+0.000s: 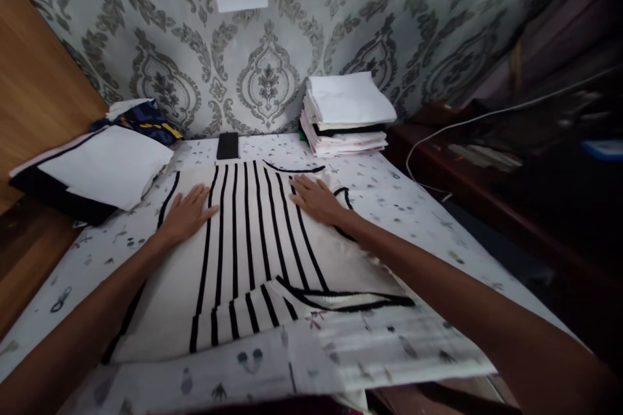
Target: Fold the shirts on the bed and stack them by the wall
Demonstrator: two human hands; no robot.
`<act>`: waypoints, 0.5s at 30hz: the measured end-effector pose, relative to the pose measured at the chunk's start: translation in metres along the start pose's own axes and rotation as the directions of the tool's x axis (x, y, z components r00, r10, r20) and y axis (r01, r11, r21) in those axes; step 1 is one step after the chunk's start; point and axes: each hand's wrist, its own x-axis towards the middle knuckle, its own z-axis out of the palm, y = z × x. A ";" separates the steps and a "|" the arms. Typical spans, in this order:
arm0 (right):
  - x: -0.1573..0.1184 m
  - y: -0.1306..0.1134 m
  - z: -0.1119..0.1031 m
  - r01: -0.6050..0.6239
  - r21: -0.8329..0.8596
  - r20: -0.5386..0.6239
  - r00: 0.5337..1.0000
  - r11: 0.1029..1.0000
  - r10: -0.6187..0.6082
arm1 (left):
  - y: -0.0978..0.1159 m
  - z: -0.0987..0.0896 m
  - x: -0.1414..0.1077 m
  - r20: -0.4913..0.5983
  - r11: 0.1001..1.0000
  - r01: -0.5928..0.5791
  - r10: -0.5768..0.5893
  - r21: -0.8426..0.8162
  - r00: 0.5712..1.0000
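A cream garment with black stripes and black edging (248, 233) lies spread over a table with a patterned white cloth. My left hand (189, 213) rests flat on its left part, fingers apart, beside the first stripe. On the upper right part, my right hand (318, 201) lies palm down with its fingers spread over the last stripes. Neither hand grips the fabric. The near edge of the garment is uneven, and a black-trimmed opening shows at its lower right.
A stack of folded clothes (348, 113) stands at the back right, and a dark phone (228, 146) lies at the back edge. More clothes (107, 165) are piled at the left. A white cable (467, 120) hangs by dark furniture on the right.
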 end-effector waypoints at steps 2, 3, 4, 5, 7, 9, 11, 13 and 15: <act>-0.014 0.006 -0.004 -0.067 -0.012 -0.015 0.998 0.998 0.067 | -0.001 -0.003 -0.008 -0.034 1.000 0.028 -0.028 0.006 0.999; -0.022 0.007 -0.006 -0.096 -0.015 -0.037 0.995 0.995 0.096 | -0.001 -0.004 -0.014 -0.060 0.999 0.035 -0.035 0.007 0.998; -0.033 0.007 -0.008 -0.112 -0.012 -0.068 0.992 0.994 0.111 | 0.000 -0.005 -0.022 -0.084 1.000 0.031 -0.031 0.003 0.996; -0.045 0.004 -0.009 -0.109 -0.002 -0.102 0.989 0.994 0.108 | 0.003 -0.006 -0.032 -0.096 1.000 0.011 -0.012 -0.010 0.995; -0.075 -0.008 -0.012 -0.021 0.043 -0.145 0.989 0.999 0.027 | 0.014 -0.009 -0.059 -0.061 0.995 -0.074 0.070 -0.072 0.996; -0.112 -0.027 -0.017 0.140 0.117 -0.127 0.984 0.983 -0.125 | 0.031 -0.014 -0.092 0.021 0.969 -0.178 0.184 -0.174 0.983; -0.152 -0.044 -0.023 0.276 0.200 -0.080 0.961 0.940 -0.265 | 0.049 -0.021 -0.130 0.091 0.927 -0.256 0.290 -0.275 0.953; -0.189 -0.054 -0.028 0.343 0.252 -0.065 0.939 0.905 -0.338 | 0.063 -0.028 -0.165 0.114 0.892 -0.304 0.358 -0.334 0.927; -0.218 -0.056 -0.033 0.361 0.266 -0.086 0.932 0.894 -0.351 | 0.069 -0.033 -0.194 0.115 0.890 -0.288 0.347 -0.353 0.931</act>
